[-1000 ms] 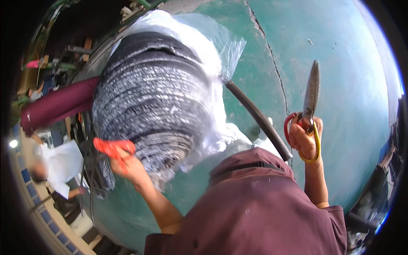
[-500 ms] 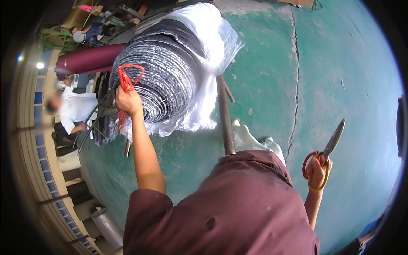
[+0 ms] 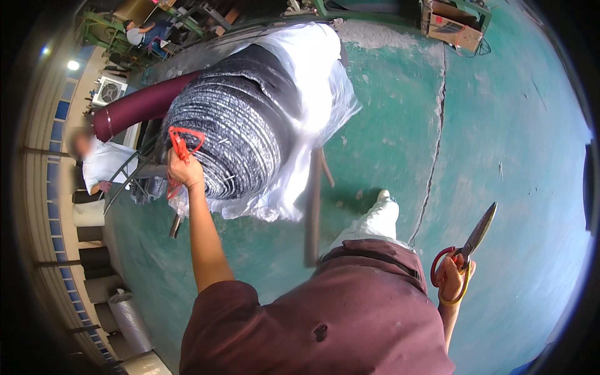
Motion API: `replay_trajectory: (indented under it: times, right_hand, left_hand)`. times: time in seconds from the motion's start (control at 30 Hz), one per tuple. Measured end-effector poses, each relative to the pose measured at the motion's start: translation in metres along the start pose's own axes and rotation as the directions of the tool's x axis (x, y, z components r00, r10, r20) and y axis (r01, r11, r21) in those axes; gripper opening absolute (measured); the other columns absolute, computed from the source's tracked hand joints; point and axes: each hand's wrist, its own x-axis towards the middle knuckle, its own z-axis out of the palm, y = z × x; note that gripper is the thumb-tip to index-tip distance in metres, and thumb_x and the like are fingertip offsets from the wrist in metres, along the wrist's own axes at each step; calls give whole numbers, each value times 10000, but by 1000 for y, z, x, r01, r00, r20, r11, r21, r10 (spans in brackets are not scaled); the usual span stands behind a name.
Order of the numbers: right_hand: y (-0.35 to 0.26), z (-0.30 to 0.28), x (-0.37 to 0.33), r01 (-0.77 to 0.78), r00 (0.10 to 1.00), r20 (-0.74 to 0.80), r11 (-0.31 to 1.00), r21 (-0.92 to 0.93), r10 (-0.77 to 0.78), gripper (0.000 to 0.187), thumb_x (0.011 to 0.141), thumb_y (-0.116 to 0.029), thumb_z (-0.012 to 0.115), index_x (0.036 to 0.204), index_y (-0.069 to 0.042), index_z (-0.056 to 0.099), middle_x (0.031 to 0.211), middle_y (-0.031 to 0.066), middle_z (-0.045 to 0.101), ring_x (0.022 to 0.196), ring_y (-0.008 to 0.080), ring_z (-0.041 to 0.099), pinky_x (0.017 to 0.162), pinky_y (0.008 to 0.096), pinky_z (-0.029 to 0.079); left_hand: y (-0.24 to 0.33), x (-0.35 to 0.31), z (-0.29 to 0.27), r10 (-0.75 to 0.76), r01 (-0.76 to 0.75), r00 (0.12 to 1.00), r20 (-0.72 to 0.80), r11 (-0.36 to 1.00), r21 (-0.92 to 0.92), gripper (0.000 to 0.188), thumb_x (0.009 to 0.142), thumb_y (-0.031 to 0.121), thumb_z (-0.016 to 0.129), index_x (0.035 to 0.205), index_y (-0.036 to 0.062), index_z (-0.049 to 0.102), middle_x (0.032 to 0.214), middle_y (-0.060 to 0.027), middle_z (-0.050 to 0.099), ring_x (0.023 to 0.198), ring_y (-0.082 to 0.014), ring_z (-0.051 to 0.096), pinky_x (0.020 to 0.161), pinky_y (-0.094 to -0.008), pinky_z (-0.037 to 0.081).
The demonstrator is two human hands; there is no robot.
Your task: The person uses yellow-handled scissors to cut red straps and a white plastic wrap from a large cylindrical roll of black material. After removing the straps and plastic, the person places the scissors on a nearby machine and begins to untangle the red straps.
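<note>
L hand (image 3: 185, 169) is closed in a fist on the red strip (image 3: 180, 147); one loop stands up above the fingers, a loose end hangs below. The strip is prob. v. light, thin and bendy, a bit slippery, so best hold = whole bunch in the fist, as now. Just behind this hand is the big roll (image 3: 244, 119), its layered end turned to it; whether they touch, I cannot tell. The roll looks v. heavy and rather soft at the edges; I'd take it from underneath, w/ both arms, not by the plastic sheet (image 3: 315, 75) to the hand's right, which may slip or tear.

R hand (image 3: 451, 278), well apart from L, has its fingers closed through the handle loops of the scissors (image 3: 477, 234). Blades point up and away from it, apparently together: stiff metal, moderate weight, hold by loops only.
</note>
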Motion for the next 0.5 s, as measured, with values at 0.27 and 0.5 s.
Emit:
replay_trajectory:
  times: [0.27, 0.5]
  right_hand:
    - [-37, 27, 100, -55, 995, 84, 995, -87, 62, 180, 766, -53, 566, 612, -34, 475, 447, 7, 416, 340, 95, 366, 334, 237, 279]
    - [-72, 82, 177, -5, 955, 280, 948, -319, 99, 165, 778, -84, 562, 635, -26, 505, 456, 4, 438, 364, 77, 385, 350, 232, 261]
  left_hand:
    - [-2, -2, 5, 20, -23, 999, -49, 997, -79, 157, 863, 109, 539, 764, -6, 580, 716, -144, 571, 667, -360, 552, 597, -439, 419]
    - [-1, -2, -1, -56, 60, 995, 83, 997, -55, 108, 860, 69, 533, 848, -29, 578, 734, -155, 541, 686, -347, 541, 600, -417, 426]
